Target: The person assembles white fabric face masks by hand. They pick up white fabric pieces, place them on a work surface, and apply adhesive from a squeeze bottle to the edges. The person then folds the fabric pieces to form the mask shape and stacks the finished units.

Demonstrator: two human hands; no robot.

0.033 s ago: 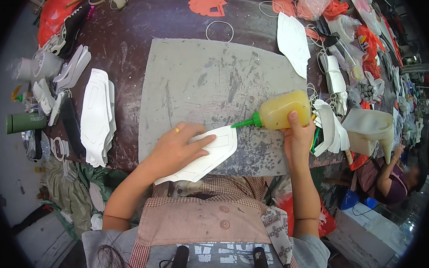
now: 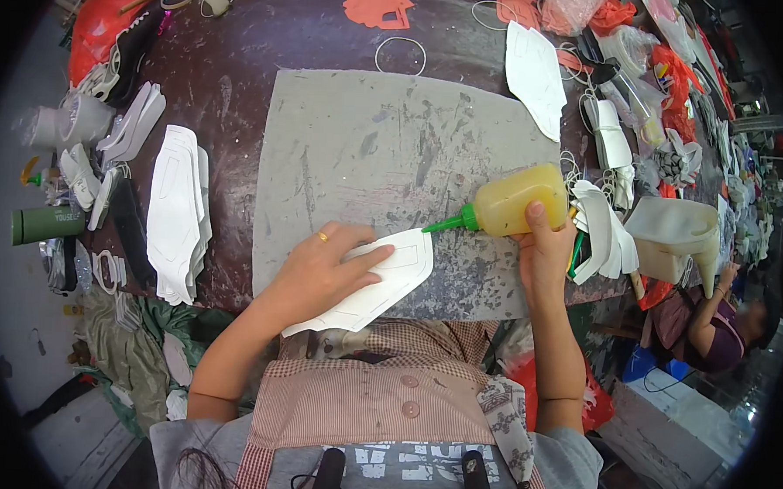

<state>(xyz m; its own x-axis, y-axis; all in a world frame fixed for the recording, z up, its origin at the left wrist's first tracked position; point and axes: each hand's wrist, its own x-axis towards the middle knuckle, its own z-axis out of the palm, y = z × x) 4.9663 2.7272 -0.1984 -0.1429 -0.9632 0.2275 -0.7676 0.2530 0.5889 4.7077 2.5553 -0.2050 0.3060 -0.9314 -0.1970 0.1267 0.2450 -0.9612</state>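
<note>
My left hand (image 2: 325, 272) lies palm down with fingers stretched over a flat white cut piece (image 2: 399, 275) with dark lines marked on it. All its visible fingers rest on top of the piece, whose lower end reaches past the grey mat's front edge. My right hand (image 2: 544, 242) grips a squeeze bottle (image 2: 516, 202) of yellow liquid from its base end, tipped nearly level. The bottle's green nozzle (image 2: 447, 224) points left, its tip at the upper corner of the white piece. Whether any liquid is coming out is too small to see.
Under the work lies a stained grey mat (image 2: 361, 147) on a dark table. A stack of white cut pieces (image 2: 173, 213) stands left, another white piece (image 2: 535, 80) at upper right. Beyond the bottle is a cloudy plastic jug (image 2: 663, 223). A person (image 2: 718, 333) sits at far right.
</note>
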